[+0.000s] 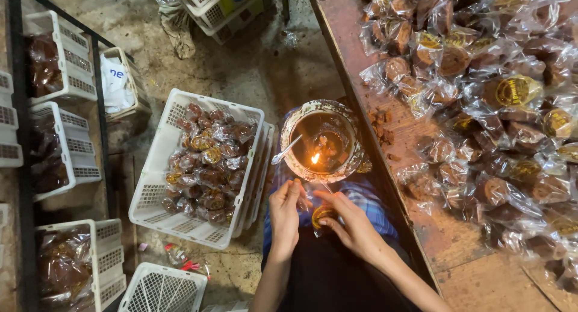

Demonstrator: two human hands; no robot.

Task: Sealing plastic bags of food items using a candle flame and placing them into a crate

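My left hand (284,211) and my right hand (351,223) hold a small clear plastic packet with a brown round piece and a yellow label (322,215) over my lap. Both pinch the packet's open end just below a small flame (315,158). The flame burns in a round metal bowl (348,167) filled with dark wax, resting on my knees. A metal spoon (285,150) leans over the bowl's left rim.
A wooden table (475,270) on the right carries a heap of several wrapped brown pieces (481,89). A white plastic basket (158,194) of wrapped packets sits on the floor at left. More white baskets (66,53) stand on a dark rack at far left.
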